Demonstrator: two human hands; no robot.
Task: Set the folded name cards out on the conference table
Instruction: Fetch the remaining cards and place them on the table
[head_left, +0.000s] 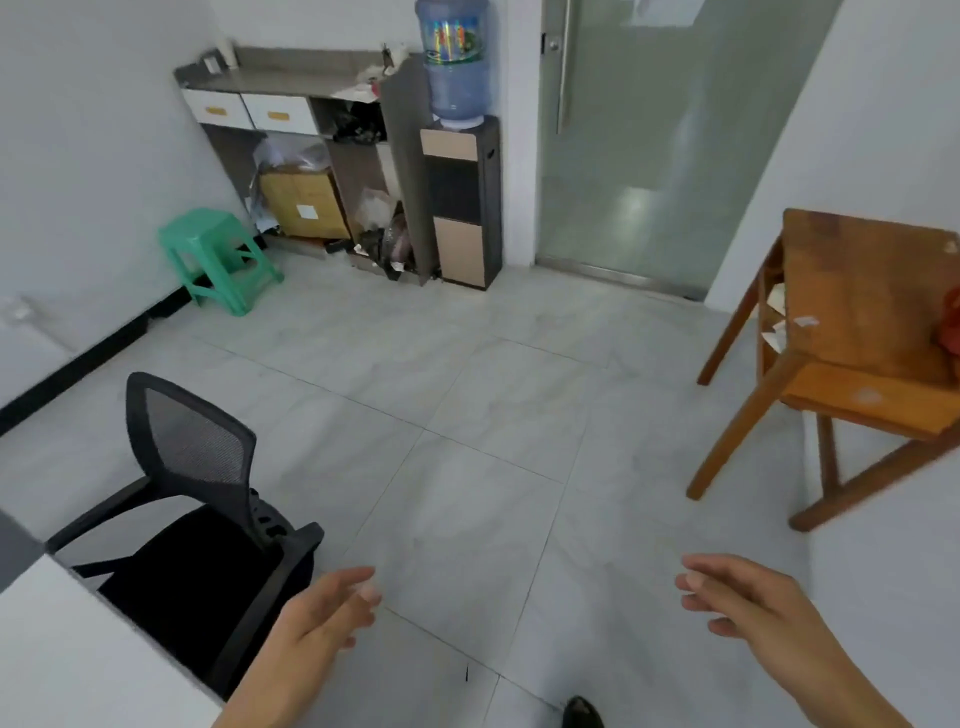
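1. The left hand (317, 618) hangs in the air over the tiled floor (493, 415), just right of the office chair. Its grip is wide, with the fingers loosely spread and slightly bent, and it holds nothing.
2. The right hand (743, 603) is raised at much the same height, well apart from the left. Its palm is turned inward and its fingers are relaxed, so this grip is wide too, with nothing in it.
3. Only a white corner of the desk (67, 649) shows, at the lower left edge, and that part is bare. Where the folded name cards lie cannot be told from this view.
4. A black mesh-backed office chair (192, 493) stands just beside that desk corner, with its seat facing the desk.
5. Against the far wall is a grey cabinet (291, 78) with two white drawers. A cardboard box (304, 202) and loose clutter fill its lower shelves.
6. A green plastic stool (218, 254) stands on the floor to the left of the cabinet.
7. A water dispenser (462, 202) topped by a blue bottle (457, 62) stands between the cabinet and a frosted glass door (649, 145).
8. At the right, a small wooden table (857, 286) stands near the wall. A scrap of paper (805, 322) lies on it, and there are papers on the shelf beneath.
9. The toe of a dark shoe (582, 714) shows at the bottom edge, between the two forearms.
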